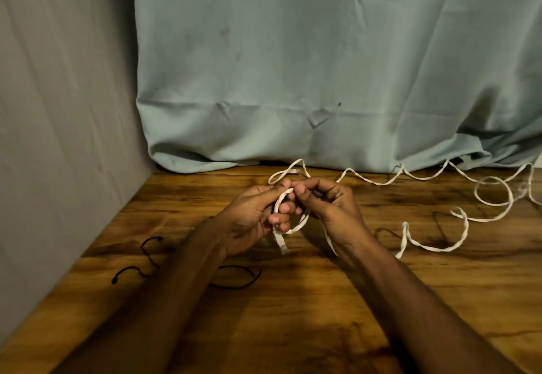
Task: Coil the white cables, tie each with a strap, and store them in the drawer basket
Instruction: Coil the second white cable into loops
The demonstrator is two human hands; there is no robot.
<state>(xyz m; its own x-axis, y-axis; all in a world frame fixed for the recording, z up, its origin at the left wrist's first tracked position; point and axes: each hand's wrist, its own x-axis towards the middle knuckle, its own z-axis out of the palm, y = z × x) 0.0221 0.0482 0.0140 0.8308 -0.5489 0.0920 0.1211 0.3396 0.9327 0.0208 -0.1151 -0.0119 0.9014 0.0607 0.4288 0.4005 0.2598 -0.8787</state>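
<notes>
Head view.

Tabletop: wood grain, dark patches. Left edge meets a grey wall panel; far edge runs under a pale green cloth that hangs down and bunches on the wood. Open wood lies in front of both forearms and along the near right side.

Left hand: raised over the middle of the tabletop, fingers curled round a small loop of the white cable, thumb and forefinger pinching its upper part.

Right hand: just beside the left, fingertips touching it, fingers curled and pinching the same loop at the top.

White cable: flat; one loop hangs between the two hands, with a connector end dangling below the left hand. The rest passes under the right wrist and trails in waves across the right half of the tabletop. A second white run lies along the far edge against the cloth hem, with its own plug end behind the hands; possibly a separate cable, though the join is not clear.

Black straps: thin, curved, lying loose near the left edge, partly hidden under the left forearm; their number cannot be told.
</notes>
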